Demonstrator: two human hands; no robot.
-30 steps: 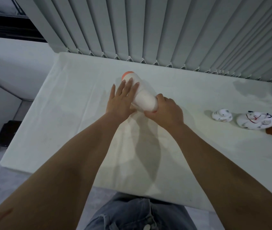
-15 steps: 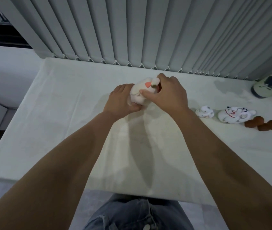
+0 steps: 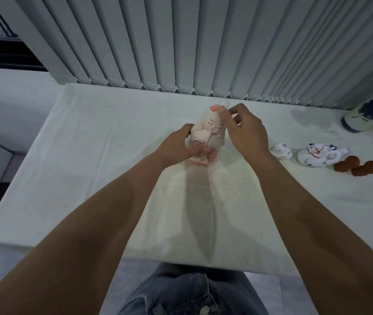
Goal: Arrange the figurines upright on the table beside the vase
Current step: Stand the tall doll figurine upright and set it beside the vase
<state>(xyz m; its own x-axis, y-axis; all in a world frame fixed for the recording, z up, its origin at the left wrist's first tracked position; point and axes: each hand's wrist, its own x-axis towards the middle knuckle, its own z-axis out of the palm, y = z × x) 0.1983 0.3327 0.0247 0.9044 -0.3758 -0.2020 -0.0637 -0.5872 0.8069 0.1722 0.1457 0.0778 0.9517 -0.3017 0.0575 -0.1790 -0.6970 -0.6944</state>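
Standing upright on the white-clothed table [image 3: 103, 169], well left of the blue-flowered ceramic vase [image 3: 367, 112]: white-and-pink painted rabbit figurine [image 3: 206, 137], left hand [image 3: 176, 146] grasping its base, right hand [image 3: 244, 130] pinching its ear; next, probably carry it toward the vase.

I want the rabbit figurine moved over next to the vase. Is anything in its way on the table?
Yes. Between the rabbit figurine, held by both the left hand and the right hand, and the vase lie the small white figurine, the larger white figurine and two brown figurines.
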